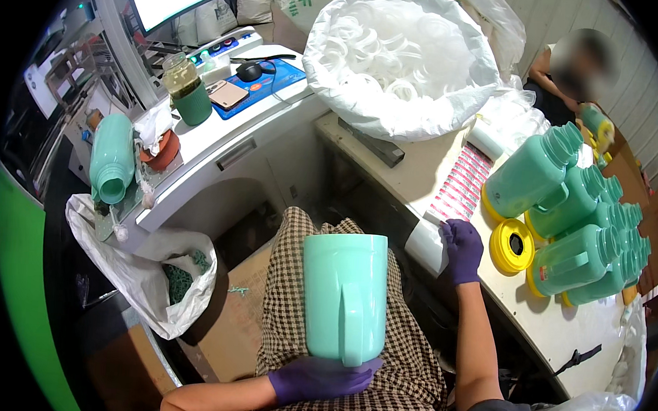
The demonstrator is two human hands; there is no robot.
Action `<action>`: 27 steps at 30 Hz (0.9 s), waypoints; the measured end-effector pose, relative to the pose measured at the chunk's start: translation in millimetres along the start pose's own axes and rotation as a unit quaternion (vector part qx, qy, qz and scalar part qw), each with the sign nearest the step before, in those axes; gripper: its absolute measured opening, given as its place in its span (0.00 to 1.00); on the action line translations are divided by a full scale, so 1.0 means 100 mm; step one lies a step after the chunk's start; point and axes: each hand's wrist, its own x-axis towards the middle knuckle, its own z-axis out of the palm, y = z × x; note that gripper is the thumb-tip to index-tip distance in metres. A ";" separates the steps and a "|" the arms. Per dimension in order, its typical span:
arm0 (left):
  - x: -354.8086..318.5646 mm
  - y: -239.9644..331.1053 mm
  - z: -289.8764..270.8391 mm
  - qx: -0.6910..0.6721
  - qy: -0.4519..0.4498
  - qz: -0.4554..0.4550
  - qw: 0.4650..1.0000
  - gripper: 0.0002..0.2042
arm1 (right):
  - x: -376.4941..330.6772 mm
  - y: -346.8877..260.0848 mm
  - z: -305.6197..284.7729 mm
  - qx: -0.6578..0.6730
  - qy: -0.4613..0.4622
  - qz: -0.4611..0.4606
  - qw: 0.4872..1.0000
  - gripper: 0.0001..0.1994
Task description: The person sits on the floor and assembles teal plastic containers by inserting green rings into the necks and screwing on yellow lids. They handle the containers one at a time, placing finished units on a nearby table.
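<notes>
Across my lap lies a mint-green plastic jug (345, 296) with a side handle, its wide end away from me. My left hand (324, 376), in a purple glove, is wrapped round its near end and hides that end. On the bench to the right, my gloved right hand (462, 251) has its fingers bent and pinched at the near edge of a strip of red-and-white labels (460, 184). Any single label between those fingertips is too small to make out. A yellow ring-shaped part (511, 245) with a black centre lies just right of that hand.
Several green jugs with yellow bases (528, 171) crowd the right bench. A white sack of translucent rings (404, 53) stands at the back. On the left are another jug (113, 157), a glass jar (186, 90), a phone (227, 94) and a scrap bag (139, 270). Someone sits at far right.
</notes>
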 end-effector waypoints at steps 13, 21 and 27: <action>0.01 -0.06 -0.01 0.010 0.026 -0.003 1.000 0.17 | -0.28 -0.20 -0.11 0.069 0.111 -0.120 0.984 0.09; 0.02 0.01 0.01 -0.033 0.059 -0.037 0.997 0.19 | -0.01 -1.78 -1.12 0.475 -0.247 0.075 0.841 0.06; 0.02 0.15 0.14 -0.105 0.064 -0.072 0.990 0.21 | 0.17 -1.99 -1.05 0.428 -0.346 0.084 0.831 0.11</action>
